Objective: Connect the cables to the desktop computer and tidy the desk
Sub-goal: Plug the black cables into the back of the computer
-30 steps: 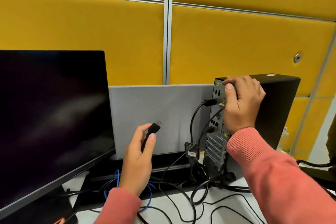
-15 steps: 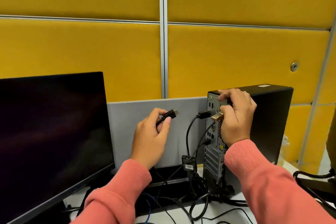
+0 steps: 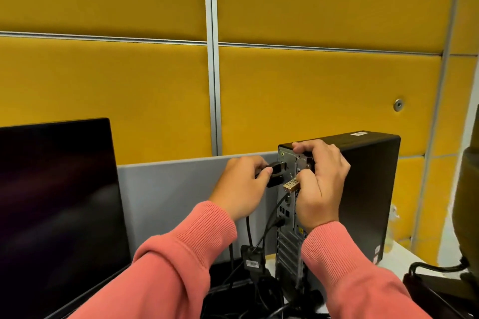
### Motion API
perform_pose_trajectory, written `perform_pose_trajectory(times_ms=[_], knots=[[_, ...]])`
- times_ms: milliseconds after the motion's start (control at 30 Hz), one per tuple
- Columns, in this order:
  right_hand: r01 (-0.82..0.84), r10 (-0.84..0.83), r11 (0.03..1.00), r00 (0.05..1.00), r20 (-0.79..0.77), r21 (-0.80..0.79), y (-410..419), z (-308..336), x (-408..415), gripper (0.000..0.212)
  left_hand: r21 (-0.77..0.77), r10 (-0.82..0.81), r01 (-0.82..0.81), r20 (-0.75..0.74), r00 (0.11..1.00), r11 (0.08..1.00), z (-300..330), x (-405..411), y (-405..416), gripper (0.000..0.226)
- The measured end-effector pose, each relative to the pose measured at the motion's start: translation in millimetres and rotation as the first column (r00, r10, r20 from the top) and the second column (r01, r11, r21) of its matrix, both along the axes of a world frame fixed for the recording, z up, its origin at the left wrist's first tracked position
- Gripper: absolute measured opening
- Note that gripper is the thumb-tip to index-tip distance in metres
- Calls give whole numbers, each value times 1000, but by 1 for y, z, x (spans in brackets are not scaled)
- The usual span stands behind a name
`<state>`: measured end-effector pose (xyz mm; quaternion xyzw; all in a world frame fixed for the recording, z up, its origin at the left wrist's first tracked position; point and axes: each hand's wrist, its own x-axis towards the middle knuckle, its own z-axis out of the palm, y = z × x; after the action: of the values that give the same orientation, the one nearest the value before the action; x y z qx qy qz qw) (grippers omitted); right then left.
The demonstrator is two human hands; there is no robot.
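Note:
A black desktop tower [image 3: 368, 189] stands upright on the desk with its grey rear port panel [image 3: 287, 215] facing left. My left hand [image 3: 241, 186] pinches a black cable plug [image 3: 276, 168], whose tip sits at the upper ports. My right hand [image 3: 321, 184] grips the top rear corner of the tower, its thumb beside a small brass padlock [image 3: 291, 185] on the panel. Two black cables [image 3: 274, 212] run from lower ports down to a tangle on the desk.
A dark monitor [image 3: 57, 215] fills the lower left. A grey low divider [image 3: 168, 197] stands behind the desk in front of yellow wall panels. A cable adapter block [image 3: 252, 258] hangs below my hands. An office chair [image 3: 461, 254] sits at the right edge.
My left hand has risen and moved right, bringing the black plug from mid-air up to the tower's rear panel. The right hand stays on the tower's top corner.

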<state>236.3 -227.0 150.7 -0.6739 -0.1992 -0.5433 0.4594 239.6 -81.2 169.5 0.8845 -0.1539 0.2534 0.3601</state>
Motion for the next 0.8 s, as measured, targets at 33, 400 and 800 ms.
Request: perform_pose_trajectory(times_ms=[33,400,800], knots=[[1,-1,1000,1000,0,3,0,0,1,33,20,9,-10,6,1000,1000,1,1,-1,19],[16,-16,1000,1000,-21,20,1,0,4,28,155,76,-80,29,997,985,10,2,-3,24],[8,-6,999,999,-45,44,2,0,4,24,190,62,-72,57,996,979,17,5,-4,25]])
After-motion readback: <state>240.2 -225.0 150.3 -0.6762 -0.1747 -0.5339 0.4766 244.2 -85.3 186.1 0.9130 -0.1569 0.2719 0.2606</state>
